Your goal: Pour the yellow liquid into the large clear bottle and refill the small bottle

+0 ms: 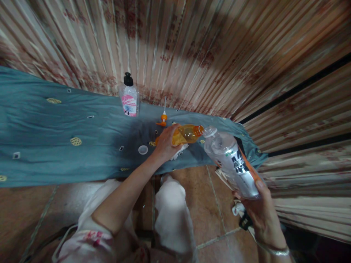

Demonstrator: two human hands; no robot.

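Observation:
My left hand (166, 144) is wrapped round an orange see-through bottle (189, 134) with liquid in it, tipped on its side with its open neck to the right. That neck meets the mouth of a clear plastic bottle (233, 162), which bears a silver and orange label. My right hand (261, 208) grips the clear bottle near its base and tilts it toward the orange one. Whether liquid runs between the two mouths I cannot tell. An orange pump top (163, 117) with a white tube lies behind my left hand. Below that hand a crumpled white tissue (179, 151) is partly hidden.
A clear bottle with a pink label and black pump (129, 96) stands at the back of the blue-green cloth (95, 160). A small round translucent cap (143, 149) lies left of my left hand. A pleated curtain (175, 54) rises behind; floor tiles (214, 215) show in front.

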